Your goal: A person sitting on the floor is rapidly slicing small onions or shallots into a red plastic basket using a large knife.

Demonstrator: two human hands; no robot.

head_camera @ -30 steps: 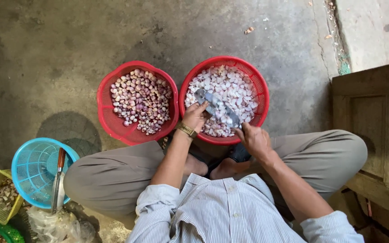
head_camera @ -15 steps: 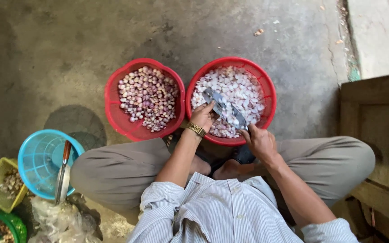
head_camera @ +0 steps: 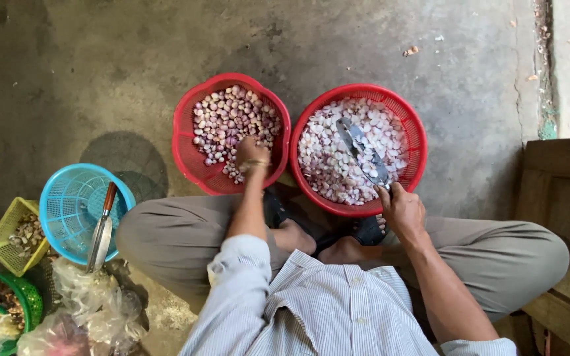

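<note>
Two red baskets stand side by side on the concrete floor in front of my crossed legs. The left red basket (head_camera: 186,142) holds small pinkish shallots (head_camera: 225,118). My left hand (head_camera: 251,153) reaches into it, fingers down among the shallots at its near side. The right red basket (head_camera: 417,142) is full of pale peeled pieces (head_camera: 328,161). My right hand (head_camera: 400,209) rests at its near rim and grips a knife (head_camera: 363,153), whose blade lies over the pile pointing away from me.
A blue basket (head_camera: 67,198) with a second knife (head_camera: 102,227) across it sits at my left. Beside it are a yellow basket (head_camera: 4,240), a green basket (head_camera: 24,293) and plastic bags (head_camera: 94,300). A wooden door frame (head_camera: 562,198) stands at the right.
My left hand has left the right basket and moved over into the left basket of shallots. The right hand still holds the knife over the right basket. The view shifted slightly.
</note>
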